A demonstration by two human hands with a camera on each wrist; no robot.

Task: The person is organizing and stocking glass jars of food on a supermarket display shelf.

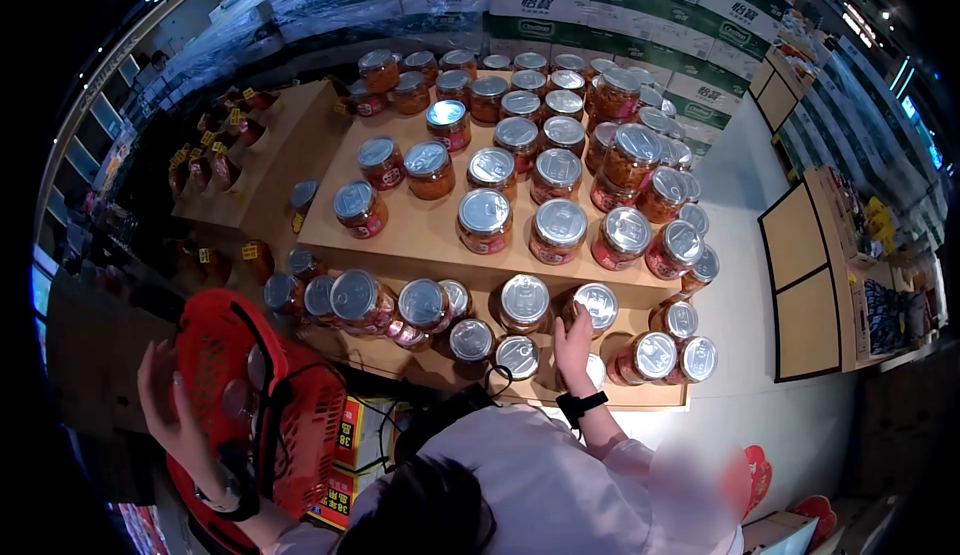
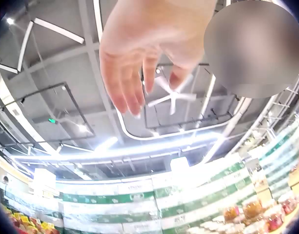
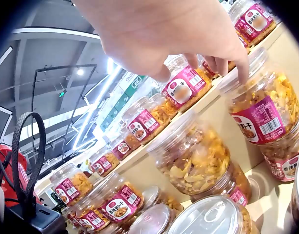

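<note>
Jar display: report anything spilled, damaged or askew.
Nothing stands out. The jars on the wooden tiers stand upright with lids on, and no spill shows. Those on the lower tier by the right hand are bunched unevenly and stacked, but none looks toppled.

The green-and-white cartons [image 1: 540, 3] behind the display carry 怡宝 in dark characters; the smaller Latin line beside it is too blurred to read. A yellow card [image 1: 349, 433] shows 38. A jar [image 3: 269, 92] has a pink label [image 3: 264, 124] ending in 干; the rest is too small to read.
</note>
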